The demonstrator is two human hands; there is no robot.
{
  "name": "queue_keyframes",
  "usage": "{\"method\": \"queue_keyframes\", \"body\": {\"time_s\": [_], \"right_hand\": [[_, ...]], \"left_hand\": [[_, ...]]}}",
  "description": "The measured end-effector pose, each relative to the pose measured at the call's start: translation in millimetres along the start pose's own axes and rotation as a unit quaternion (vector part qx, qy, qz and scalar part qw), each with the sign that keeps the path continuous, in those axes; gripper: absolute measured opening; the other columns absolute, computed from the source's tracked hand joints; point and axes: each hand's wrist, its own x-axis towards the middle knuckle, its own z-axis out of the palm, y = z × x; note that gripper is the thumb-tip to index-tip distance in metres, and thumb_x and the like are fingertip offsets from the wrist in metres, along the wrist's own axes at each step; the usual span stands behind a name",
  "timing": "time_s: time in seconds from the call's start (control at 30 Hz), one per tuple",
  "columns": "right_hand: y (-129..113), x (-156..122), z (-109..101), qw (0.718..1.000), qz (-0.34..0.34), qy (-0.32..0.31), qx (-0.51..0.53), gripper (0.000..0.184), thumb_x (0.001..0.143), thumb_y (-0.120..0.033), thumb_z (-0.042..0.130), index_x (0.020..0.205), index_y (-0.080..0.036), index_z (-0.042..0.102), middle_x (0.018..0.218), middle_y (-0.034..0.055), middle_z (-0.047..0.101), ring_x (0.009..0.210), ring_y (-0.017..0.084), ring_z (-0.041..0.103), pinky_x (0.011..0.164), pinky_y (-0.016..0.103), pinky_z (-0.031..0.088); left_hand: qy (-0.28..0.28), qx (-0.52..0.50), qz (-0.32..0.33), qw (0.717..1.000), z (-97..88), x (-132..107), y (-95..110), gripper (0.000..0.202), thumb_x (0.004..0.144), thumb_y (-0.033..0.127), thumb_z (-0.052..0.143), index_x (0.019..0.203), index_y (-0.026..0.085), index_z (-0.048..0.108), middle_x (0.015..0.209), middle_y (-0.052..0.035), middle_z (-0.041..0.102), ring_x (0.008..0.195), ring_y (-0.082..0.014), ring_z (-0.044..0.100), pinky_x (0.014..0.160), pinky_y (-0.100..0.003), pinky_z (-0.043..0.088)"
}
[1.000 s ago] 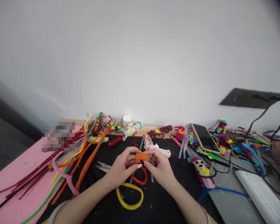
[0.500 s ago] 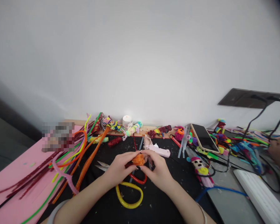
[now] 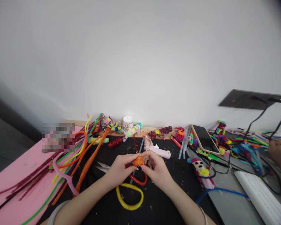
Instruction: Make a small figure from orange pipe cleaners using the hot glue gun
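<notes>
Orange fuzzy bundle of pipe cleaner [image 3: 138,161], small and chunky, sits right between my fingertips, held up above the black surface [image 3: 164,207]. Both hands are on it: my left hand [image 3: 121,168] pinches it from one side, and my right hand [image 3: 155,168] grips the other, thumbs nearly meeting at the front. My fingers hide part of it, so can't tell its full shape.

Scissors with one red and one yellow handle loop [image 3: 131,185] lie under my hands, steel blades poking out past the left one. Just beyond my right hand there's a pale pink glue gun [image 3: 162,153] lying on its side. Long orange fuzzy stems [image 3: 89,162] fan out to my left, and a little doll with a magenta hat [image 3: 203,172] lies off to my right, near a white power strip [image 3: 259,192].
</notes>
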Motion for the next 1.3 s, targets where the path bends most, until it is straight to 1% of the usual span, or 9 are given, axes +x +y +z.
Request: {"method": "queue_keyframes", "body": {"time_s": [0.17,0.27,0.37,0.5,0.63,0.77,0.9,1.07,1.3], "right_hand": [[-1.0,0.3,-1.5,0.998,-0.035,0.018,-0.045,0.029,0.073,-0.013,0.062,0.101,-0.019,0.058,0.077,-0.0005,0.057,0.061,0.013,0.05,0.052,0.024,0.037],[2.0,1.3,-4.8,0.994,-0.064,0.05,-0.069,0.038,0.074,-0.016,0.063,0.11,-0.02,0.052,0.088,0.0024,0.06,0.067,0.015,0.053,0.055,0.025,0.04],[1.5,0.8,-7.2,0.988,-0.077,0.062,-0.115,0.03,0.076,-0.014,0.059,0.106,-0.02,0.054,0.087,0.0022,0.061,0.071,0.016,0.055,0.061,0.026,0.043],[-9.2,-5.1,-1.1,0.972,-0.1,-0.046,-0.209,0.018,0.079,-0.013,0.059,0.095,-0.02,0.059,0.09,0.0028,0.063,0.087,0.018,0.057,0.079,0.03,0.043],[-25.3,-12.2,14.8,0.931,-0.078,-0.142,-0.328,0.037,0.075,-0.022,0.067,0.111,-0.022,0.058,0.102,0.0048,0.065,0.098,0.024,0.053,0.087,0.039,0.037],[-38.7,-15.7,27.6,0.896,-0.034,-0.183,-0.402,0.046,0.073,-0.018,0.061,0.118,-0.018,0.055,0.107,0.0105,0.064,0.098,0.028,0.053,0.082,0.041,0.036],[-43.3,-18.5,34.5,0.873,-0.006,-0.217,-0.437,0.06,0.067,-0.019,0.062,0.125,-0.013,0.05,0.112,0.0158,0.061,0.099,0.032,0.055,0.083,0.044,0.037],[-41.6,-20.3,38.2,0.857,0.014,-0.224,-0.465,0.043,0.063,-0.004,0.052,0.105,-0.011,0.057,0.096,0.0136,0.065,0.088,0.027,0.061,0.079,0.04,0.039],[-76.2,-9.4,-4.8,0.867,-0.001,-0.221,-0.447,0.017,0.061,-0.012,0.051,0.077,-0.017,0.055,0.078,0.0067,0.064,0.071,0.021,0.059,0.069,0.032,0.039]], "left_hand": [[0.014,-0.024,-0.025,0.999,-1.0,1.0,1.6,0.043,0.071,0.006,0.062,0.111,0.021,0.07,0.106,-0.0039,0.074,0.096,-0.0232,0.068,0.09,-0.034,0.051],[0.056,-0.124,-0.082,0.987,-3.6,3.8,0.5,0.038,0.07,0.013,0.068,0.108,0.018,0.069,0.107,-0.0062,0.074,0.099,-0.0249,0.067,0.093,-0.037,0.05],[0.097,-0.242,-0.134,0.956,-9.5,7.8,-1.6,0.033,0.071,0.021,0.073,0.103,0.014,0.068,0.106,-0.0098,0.074,0.098,-0.0254,0.068,0.091,-0.038,0.051],[0.134,-0.338,-0.131,0.922,-18.1,10.9,-4.4,0.031,0.071,0.021,0.075,0.1,0.016,0.066,0.102,-0.0073,0.074,0.098,-0.0203,0.068,0.086,-0.029,0.052],[0.148,-0.398,-0.133,0.895,-23.3,11.8,-4.9,0.028,0.072,0.021,0.075,0.097,0.018,0.062,0.106,-0.0037,0.07,0.085,-0.015,0.069,0.076,-0.025,0.055],[0.187,-0.387,-0.13,0.893,-27.0,14.5,-4.4,0.029,0.069,0.024,0.077,0.091,0.017,0.059,0.092,-0.0007,0.07,0.071,-0.0114,0.067,0.07,-0.024,0.055],[0.235,-0.314,-0.106,0.914,-30.6,17.1,-5.9,0.039,0.066,0.026,0.079,0.099,0.017,0.06,0.079,0.0023,0.068,0.064,-0.0103,0.064,0.068,-0.023,0.053],[0.267,-0.247,-0.089,0.927,-32.4,17.8,-13.6,0.027,0.066,0.027,0.077,0.082,0.015,0.06,0.061,0.0055,0.06,0.056,-0.0096,0.056,0.061,-0.022,0.047],[0.254,-0.264,-0.05,0.929,-32.5,13.8,-17.1,0.02,0.074,0.028,0.07,0.081,0.018,0.054,0.06,0.0057,0.057,0.057,-0.0108,0.052,0.059,-0.023,0.043]]}}
